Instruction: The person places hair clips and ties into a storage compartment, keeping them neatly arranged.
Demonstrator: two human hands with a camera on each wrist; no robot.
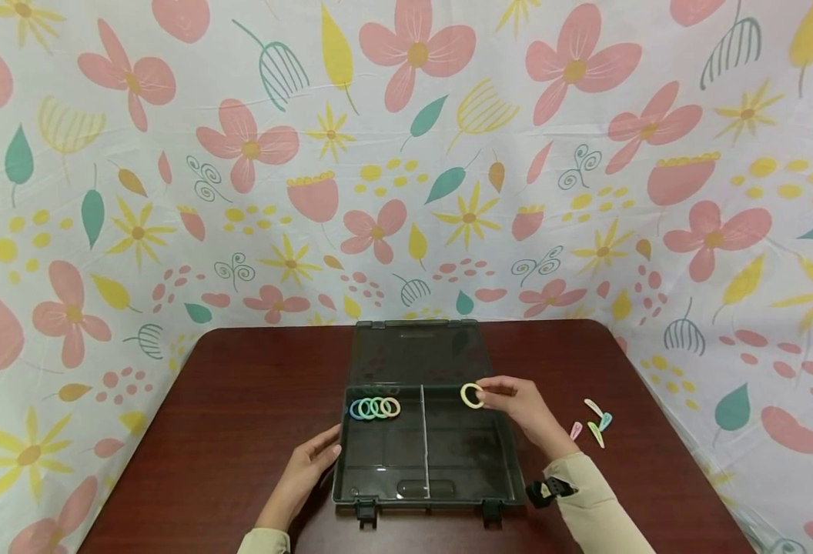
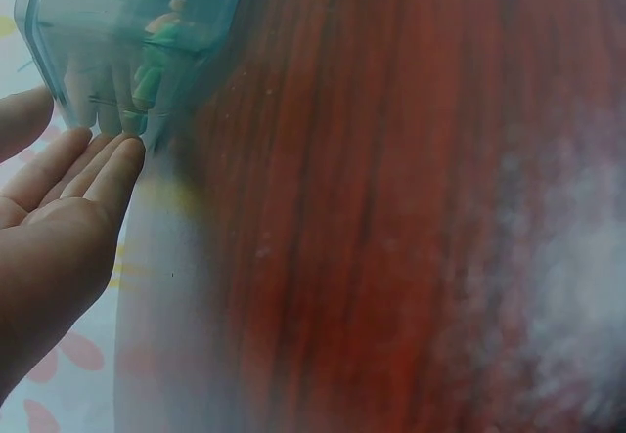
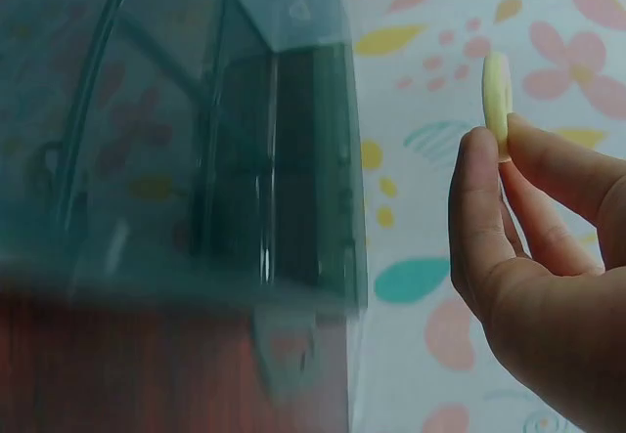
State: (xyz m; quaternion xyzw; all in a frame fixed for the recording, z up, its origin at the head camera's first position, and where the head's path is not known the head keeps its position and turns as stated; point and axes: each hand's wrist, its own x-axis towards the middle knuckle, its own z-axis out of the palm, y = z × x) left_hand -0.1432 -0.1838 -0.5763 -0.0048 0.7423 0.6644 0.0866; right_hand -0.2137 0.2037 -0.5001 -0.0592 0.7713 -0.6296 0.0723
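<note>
My right hand (image 1: 519,402) pinches a pale yellow ring (image 1: 471,385) between thumb and fingertips, over the back of the box's right compartment. The right wrist view shows the ring (image 3: 496,101) edge-on at the fingertips. A dark see-through plastic box (image 1: 472,462) lies with its lid (image 1: 416,350) folded back. A white divider (image 1: 425,438) splits it in two. In the left compartment, several pastel rings (image 1: 375,408) overlap in a row, running from blue to peach. My left hand (image 1: 302,469) rests at the box's left side, fingers fairly straight, fingertips at the wall.
Right of the box, several small hair clips (image 1: 597,434) in pink, green, blue and cream lie on the dark red wooden table (image 1: 254,400). Two latches (image 1: 366,512) stick out at the box's front. A flowered cloth (image 1: 379,231) hangs behind the table.
</note>
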